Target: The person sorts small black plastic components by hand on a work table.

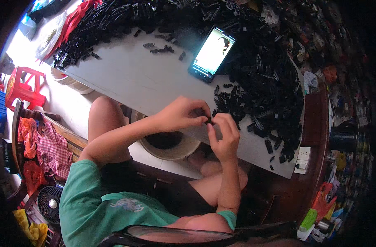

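My left hand and my right hand meet at the near edge of a white table. Together they pinch a small black plastic part between the fingertips. Just beyond the hands lies a big heap of small black plastic parts that spreads over the right side and the back of the table. Under the hands, below the table edge, stands a white bucket with dark pieces inside.
A phone with a lit screen lies on the table beyond the hands. A white power strip sits at the table's right corner. On the left are a red stool, a wooden chair with cloths and a small fan.
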### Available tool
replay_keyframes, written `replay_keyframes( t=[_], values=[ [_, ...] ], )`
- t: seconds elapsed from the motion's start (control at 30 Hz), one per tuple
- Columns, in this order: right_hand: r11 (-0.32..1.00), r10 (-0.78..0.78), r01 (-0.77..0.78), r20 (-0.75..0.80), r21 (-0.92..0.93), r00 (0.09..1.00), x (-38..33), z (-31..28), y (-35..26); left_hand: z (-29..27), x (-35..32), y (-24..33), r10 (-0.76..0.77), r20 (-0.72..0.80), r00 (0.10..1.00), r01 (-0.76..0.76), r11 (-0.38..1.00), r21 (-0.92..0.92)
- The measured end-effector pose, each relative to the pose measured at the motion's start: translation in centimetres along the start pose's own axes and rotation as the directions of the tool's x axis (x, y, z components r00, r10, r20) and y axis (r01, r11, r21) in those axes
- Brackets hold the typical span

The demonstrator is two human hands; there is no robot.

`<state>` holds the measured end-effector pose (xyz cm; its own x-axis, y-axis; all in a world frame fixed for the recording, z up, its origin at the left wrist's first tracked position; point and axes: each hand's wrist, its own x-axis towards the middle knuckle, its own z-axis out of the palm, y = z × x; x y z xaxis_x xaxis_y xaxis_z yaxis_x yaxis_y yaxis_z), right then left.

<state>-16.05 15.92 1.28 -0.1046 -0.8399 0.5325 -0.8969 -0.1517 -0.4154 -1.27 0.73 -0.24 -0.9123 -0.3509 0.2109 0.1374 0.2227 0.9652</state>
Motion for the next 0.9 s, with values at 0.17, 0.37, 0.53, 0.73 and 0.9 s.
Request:
replay_keyframes(
  t=[0.17,0.37,0.53,0.73,0.9],
  values=[
    [0.794,0.385,-0.451,0.237,0.407,0.892,-0.9,0.7,-0.2,0.2,-0.3,0.0,0.137,-0.019,0.99,-0.138,0.99,-0.021],
    [0.697,0.45,-0.512,0.251,0.502,0.857,-1.9,0.9,0.5,-0.2,-0.1,0.8,0.127,0.034,0.991,-0.126,0.991,-0.034],
    [0.844,0.235,-0.344,0.293,0.412,0.927,-1.4,-0.4,-1.4,-5.3,0.6,0.5,-0.054,0.033,0.998,0.051,0.994,0.1],
    [0.98,-0.163,0.117,0.313,0.162,0.936,-2.1,2.8,-2.5,-11.6,8.3,-2.1,0.356,-0.543,0.761,0.124,0.741,0.66],
    [0.997,-0.076,0.076,0.327,0.013,0.942,-2.8,1.1,-1.8,-12.0,12.0,-4.1,0.372,-0.487,0.79,0.297,0.462,0.835]
  ],
)
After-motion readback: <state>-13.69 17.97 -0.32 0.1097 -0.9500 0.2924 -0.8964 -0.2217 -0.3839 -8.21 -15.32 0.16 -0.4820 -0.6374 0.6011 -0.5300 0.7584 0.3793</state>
